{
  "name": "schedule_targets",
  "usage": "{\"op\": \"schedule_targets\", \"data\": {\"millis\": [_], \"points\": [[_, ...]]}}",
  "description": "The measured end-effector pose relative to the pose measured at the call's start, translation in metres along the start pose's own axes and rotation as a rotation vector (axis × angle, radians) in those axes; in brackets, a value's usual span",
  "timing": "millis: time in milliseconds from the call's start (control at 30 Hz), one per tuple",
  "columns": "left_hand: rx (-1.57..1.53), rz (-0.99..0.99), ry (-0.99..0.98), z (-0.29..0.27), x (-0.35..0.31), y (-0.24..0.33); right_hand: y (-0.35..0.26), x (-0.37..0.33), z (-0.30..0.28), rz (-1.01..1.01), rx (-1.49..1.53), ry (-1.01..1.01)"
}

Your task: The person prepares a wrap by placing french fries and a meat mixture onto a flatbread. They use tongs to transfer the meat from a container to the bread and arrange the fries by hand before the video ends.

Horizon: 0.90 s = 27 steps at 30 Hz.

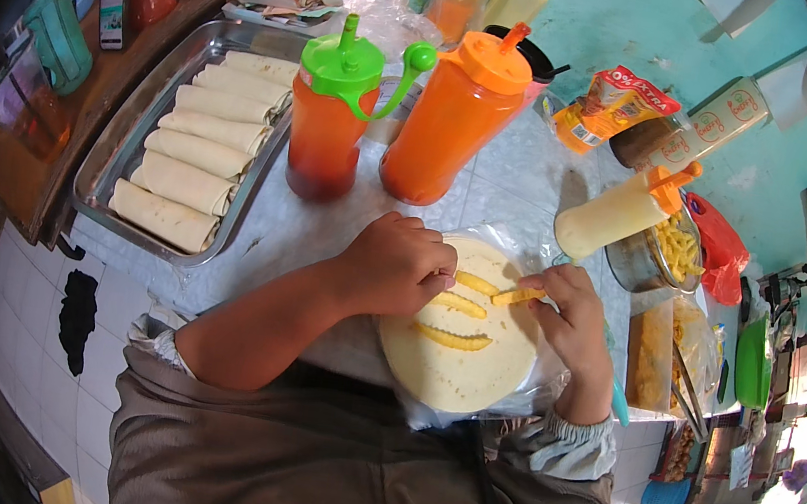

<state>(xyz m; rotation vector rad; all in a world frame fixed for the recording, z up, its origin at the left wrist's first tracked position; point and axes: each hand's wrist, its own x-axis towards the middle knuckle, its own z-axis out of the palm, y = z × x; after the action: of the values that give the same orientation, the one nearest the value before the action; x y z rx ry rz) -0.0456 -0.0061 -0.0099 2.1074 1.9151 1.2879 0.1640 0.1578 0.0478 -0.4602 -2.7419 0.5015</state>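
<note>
A round pale tortilla [449, 374] lies on clear plastic in front of me at the table's near edge. Several crinkle-cut fries [453, 339] rest across its upper half. My right hand [572, 318] pinches one crinkle-cut fry [517, 296] between thumb and fingers over the tortilla's right side. Over the upper left rim, my left hand [400, 264] is closed with its fingers curled in. Whatever it may hold is hidden by the fingers.
A steel tray [95, 164] of rolled tortillas [196, 151] stands left. Red [324, 147] and orange [455, 122] sauce bottles stand beyond my hands. At right are a pale sauce bottle [610, 215], a metal bowl [634, 265] of fries, and tongs [690, 393] by a plastic-wrapped container.
</note>
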Motion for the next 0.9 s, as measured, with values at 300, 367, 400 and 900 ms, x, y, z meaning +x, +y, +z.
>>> {"op": "schedule_targets", "data": {"millis": [300, 367, 400, 900], "points": [[-0.147, -0.023, -0.101, -0.002, 0.004, 0.003, 0.026, -0.006, 0.019, 0.102, 0.142, -0.019], [-0.134, -0.016, -0.126, -0.002, 0.004, 0.004, 0.033, -0.009, 0.021, 0.124, 0.212, -0.019], [-0.126, -0.006, -0.118, -0.002, 0.004, 0.004, 0.037, -0.01, 0.022, 0.125, 0.259, -0.023], [-0.086, -0.009, 0.082, 0.001, 0.014, -0.002, 0.03, 0.038, 0.01, 0.142, -0.059, -0.015]]}}
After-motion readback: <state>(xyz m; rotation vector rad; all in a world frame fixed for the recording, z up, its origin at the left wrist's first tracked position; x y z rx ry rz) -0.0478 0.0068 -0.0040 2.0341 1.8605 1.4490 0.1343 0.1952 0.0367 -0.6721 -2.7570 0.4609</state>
